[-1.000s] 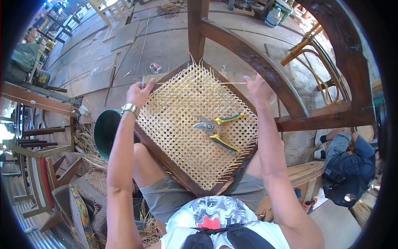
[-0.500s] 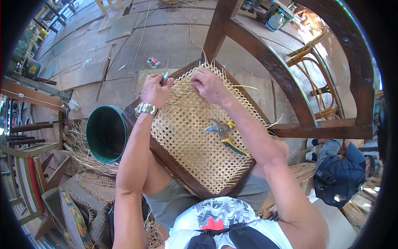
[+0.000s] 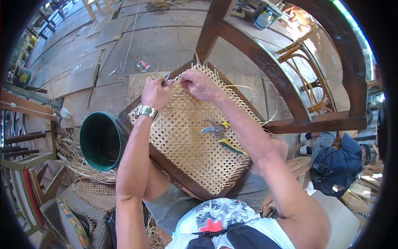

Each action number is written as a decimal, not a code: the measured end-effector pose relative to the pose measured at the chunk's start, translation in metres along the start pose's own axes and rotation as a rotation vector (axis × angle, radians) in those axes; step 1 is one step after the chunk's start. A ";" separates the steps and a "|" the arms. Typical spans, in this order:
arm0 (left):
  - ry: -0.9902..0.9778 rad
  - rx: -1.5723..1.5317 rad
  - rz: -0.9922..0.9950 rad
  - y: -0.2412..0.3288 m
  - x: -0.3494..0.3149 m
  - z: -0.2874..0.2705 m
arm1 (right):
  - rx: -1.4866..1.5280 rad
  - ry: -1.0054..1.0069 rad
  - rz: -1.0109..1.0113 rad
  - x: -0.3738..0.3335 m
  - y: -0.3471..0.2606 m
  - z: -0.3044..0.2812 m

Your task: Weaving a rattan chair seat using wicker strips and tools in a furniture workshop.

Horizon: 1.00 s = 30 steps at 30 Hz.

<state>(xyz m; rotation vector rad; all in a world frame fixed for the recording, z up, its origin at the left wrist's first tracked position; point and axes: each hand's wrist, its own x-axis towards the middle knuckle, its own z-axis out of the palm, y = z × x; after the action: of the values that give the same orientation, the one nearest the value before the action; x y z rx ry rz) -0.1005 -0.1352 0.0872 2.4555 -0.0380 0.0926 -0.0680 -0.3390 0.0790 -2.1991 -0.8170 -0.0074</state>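
A chair seat of woven cane in a dark wooden frame lies across my lap. My left hand, with a metal watch at the wrist, is closed on a thin, pointed blue tool at the seat's far left edge; its kind is unclear. Close beside it, my right hand is pinched over the far edge of the weave. Whatever its fingertips hold is hidden. Pruning shears with yellow and dark handles rest on the cane, below my right forearm. Loose strand ends stick out along the right edge.
The chair's dark curved back frame rises at the right. Left of the seat stands a green bucket among cane scraps. A small packet lies on the plank floor. A rattan frame and a dark backpack are farther right.
My hands have come closer together at the far edge. The right one has moved left over the weave. The whole view has shifted slightly; the shears still lie on the cane.
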 end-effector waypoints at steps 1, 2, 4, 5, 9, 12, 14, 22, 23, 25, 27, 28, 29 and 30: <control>0.009 0.005 0.003 0.002 -0.001 0.001 | -0.015 0.008 -0.016 0.000 0.001 0.002; 0.008 0.008 0.008 -0.003 0.001 0.000 | -0.021 0.014 -0.041 0.004 0.000 0.008; 0.055 0.032 0.110 -0.008 0.006 -0.002 | -0.011 0.086 -0.032 0.007 -0.007 0.012; 0.014 -0.073 -0.014 -0.009 0.008 -0.007 | -0.027 0.130 -0.041 0.009 -0.010 0.017; -0.084 -0.459 -0.207 -0.086 0.033 -0.009 | -0.002 0.161 -0.047 0.035 -0.015 0.053; -0.169 -0.439 -0.292 -0.056 0.021 -0.014 | 0.035 0.120 0.007 0.032 -0.007 0.041; -0.011 -0.319 -0.157 -0.066 0.019 -0.017 | 0.203 0.004 0.168 0.034 -0.028 0.017; -0.100 0.058 -0.160 0.002 -0.011 -0.021 | 0.454 0.052 0.289 -0.001 0.020 -0.053; -0.095 0.068 -0.166 0.011 -0.014 -0.019 | 0.326 0.026 0.306 -0.005 0.022 -0.051; -0.251 0.137 -0.147 0.025 -0.017 -0.017 | 0.023 0.089 0.240 -0.009 0.023 -0.042; -0.279 0.210 -0.148 0.030 -0.011 -0.006 | 0.006 0.052 0.257 -0.005 0.028 -0.043; -0.309 0.275 -0.149 0.032 -0.008 -0.001 | -0.018 0.010 0.277 -0.004 0.030 -0.043; -0.337 0.326 -0.110 0.043 -0.009 -0.004 | -0.014 0.013 0.278 -0.004 0.027 -0.046; -0.339 0.330 -0.109 0.049 -0.007 -0.005 | -0.003 -0.020 0.328 -0.003 0.022 -0.049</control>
<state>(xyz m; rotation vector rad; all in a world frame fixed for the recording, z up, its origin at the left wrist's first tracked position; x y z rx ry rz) -0.1100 -0.1702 0.1218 2.7694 -0.0398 -0.3946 -0.0464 -0.3846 0.0973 -2.3145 -0.4587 0.1748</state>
